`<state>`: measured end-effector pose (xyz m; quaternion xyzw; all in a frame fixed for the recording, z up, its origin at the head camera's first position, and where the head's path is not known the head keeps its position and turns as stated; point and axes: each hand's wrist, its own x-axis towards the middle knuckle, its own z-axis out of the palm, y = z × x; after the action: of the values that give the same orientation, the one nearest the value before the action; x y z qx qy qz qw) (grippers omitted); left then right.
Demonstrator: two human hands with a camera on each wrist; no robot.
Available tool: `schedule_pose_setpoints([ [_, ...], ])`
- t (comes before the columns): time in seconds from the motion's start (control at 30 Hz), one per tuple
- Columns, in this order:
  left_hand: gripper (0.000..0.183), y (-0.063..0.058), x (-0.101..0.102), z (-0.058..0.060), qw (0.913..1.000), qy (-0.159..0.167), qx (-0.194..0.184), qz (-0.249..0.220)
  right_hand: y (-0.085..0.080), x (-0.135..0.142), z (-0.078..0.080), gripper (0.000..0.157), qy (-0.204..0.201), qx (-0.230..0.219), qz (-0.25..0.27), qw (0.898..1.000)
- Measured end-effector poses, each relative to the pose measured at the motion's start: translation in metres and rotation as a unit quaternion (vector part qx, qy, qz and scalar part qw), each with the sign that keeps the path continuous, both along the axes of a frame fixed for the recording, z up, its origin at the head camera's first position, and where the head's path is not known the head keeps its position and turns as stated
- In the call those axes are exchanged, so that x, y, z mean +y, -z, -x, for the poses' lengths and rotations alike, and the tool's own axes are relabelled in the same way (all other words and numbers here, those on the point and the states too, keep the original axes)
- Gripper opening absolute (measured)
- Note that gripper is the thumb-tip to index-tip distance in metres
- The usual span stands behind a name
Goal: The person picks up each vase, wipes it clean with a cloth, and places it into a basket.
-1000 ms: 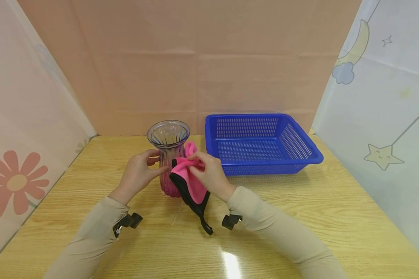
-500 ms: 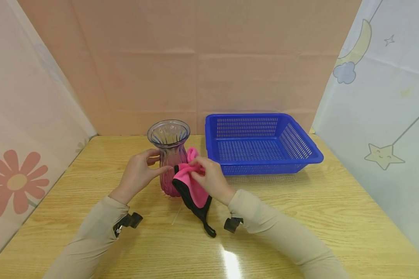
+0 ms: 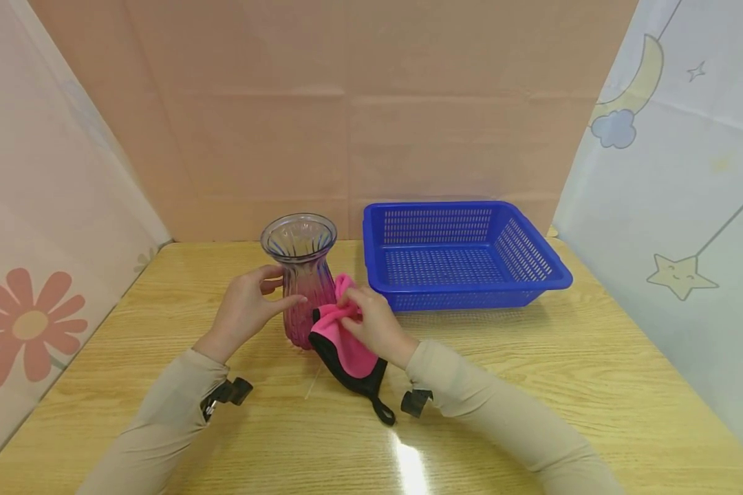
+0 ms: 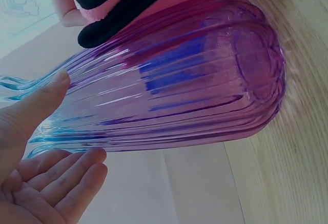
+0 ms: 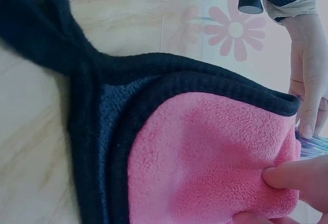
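A ribbed glass vase [image 3: 306, 282], bluish at its flared rim and pink lower down, stands upright on the wooden table. My left hand [image 3: 243, 309] holds it from the left; in the left wrist view the thumb lies along one side and the fingers along the other. At the vase's right side, my right hand [image 3: 378, 322] pinches a bunched pink cleaning cloth [image 3: 356, 354] between thumb and fingers. Black trim and a hanging loop edge this cloth. In the right wrist view, its fuzzy pink face fills much of the picture, with the thumb pressing into it.
A blue perforated plastic basket [image 3: 439, 301] sits behind and to the right of the vase. A peach backdrop rises at the table's far edge, with patterned sheets on both sides. A black camera is strapped to each wrist.
My right hand has moved the pink cloth downward and slightly right along the vase's side. My left hand and the vase have stayed in place.
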<state>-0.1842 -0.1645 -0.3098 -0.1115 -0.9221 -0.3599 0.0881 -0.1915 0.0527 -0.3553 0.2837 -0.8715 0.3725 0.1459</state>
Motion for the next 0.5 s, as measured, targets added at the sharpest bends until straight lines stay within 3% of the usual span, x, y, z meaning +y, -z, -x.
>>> schedule_pose_setpoints([
  [0.5,0.055,0.001,0.001,0.001,0.9996,0.0,0.023,0.015,-0.012,-0.001,0.002,0.012,0.005,0.002,0.059,0.998],
])
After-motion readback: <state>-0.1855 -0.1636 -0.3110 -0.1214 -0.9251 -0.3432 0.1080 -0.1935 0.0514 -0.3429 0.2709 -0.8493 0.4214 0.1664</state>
